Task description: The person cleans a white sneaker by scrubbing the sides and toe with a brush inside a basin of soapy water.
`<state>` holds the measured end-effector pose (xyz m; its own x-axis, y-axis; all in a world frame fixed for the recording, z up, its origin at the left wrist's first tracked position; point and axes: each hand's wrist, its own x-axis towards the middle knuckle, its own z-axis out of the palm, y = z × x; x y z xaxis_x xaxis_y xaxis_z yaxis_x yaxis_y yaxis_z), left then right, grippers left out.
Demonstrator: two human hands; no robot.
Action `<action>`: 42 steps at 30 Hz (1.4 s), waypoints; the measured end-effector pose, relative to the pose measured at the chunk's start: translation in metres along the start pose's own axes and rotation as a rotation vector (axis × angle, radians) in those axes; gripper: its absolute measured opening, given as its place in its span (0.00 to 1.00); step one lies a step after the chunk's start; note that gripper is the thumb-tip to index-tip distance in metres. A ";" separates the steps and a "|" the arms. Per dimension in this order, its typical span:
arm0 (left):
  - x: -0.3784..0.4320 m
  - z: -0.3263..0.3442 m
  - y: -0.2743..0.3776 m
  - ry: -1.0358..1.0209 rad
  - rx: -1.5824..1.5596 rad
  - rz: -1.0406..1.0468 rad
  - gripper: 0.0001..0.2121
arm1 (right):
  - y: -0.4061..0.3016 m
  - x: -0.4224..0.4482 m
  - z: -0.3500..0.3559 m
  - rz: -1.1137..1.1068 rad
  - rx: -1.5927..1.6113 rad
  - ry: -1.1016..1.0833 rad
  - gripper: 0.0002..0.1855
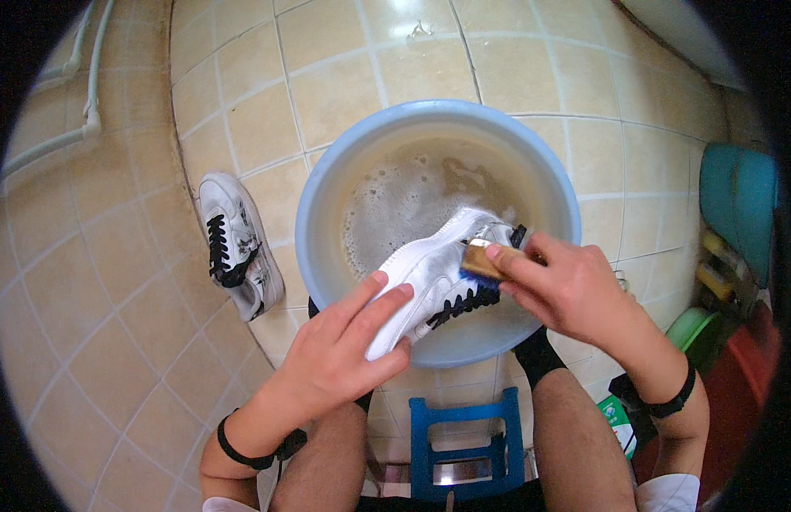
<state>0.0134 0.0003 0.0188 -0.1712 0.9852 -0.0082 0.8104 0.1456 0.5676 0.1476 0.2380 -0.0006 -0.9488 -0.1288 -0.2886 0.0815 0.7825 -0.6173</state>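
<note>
My left hand [344, 342] grips a white sneaker [411, 265] by its toe end, with the thumb below and the fingers along the sole edge. The shoe lies on its side in the air over a light blue plastic basin [310, 237], its black laces [462, 306] facing me. In my right hand [571, 285] is a wooden scrub brush [482, 261]. Its blue bristles touch the side of the shoe's upper near the laces. Cloudy brownish water with foam [395, 211] stands in the basin.
A second white sneaker [238, 246] with black laces rests by the left wall. Below the basin, between my legs, is a blue plastic stool [466, 413]. At right are a teal basin [734, 205], a green basin [693, 329], a red container [747, 371] and a green-white packet [616, 419].
</note>
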 end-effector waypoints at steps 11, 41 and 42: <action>-0.004 0.008 -0.003 0.011 -0.022 0.030 0.08 | -0.007 -0.004 0.010 0.021 0.052 -0.033 0.23; 0.019 0.023 -0.001 -0.075 -0.101 -0.163 0.09 | 0.011 0.016 0.045 0.012 0.264 0.239 0.21; 0.019 0.023 -0.001 -0.080 -0.100 -0.161 0.09 | 0.012 0.015 0.048 -0.005 0.272 0.249 0.21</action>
<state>0.0224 0.0205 -0.0007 -0.2454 0.9546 -0.1688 0.7160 0.2959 0.6323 0.1488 0.2158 -0.0479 -0.9919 0.0461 -0.1182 0.1227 0.5872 -0.8001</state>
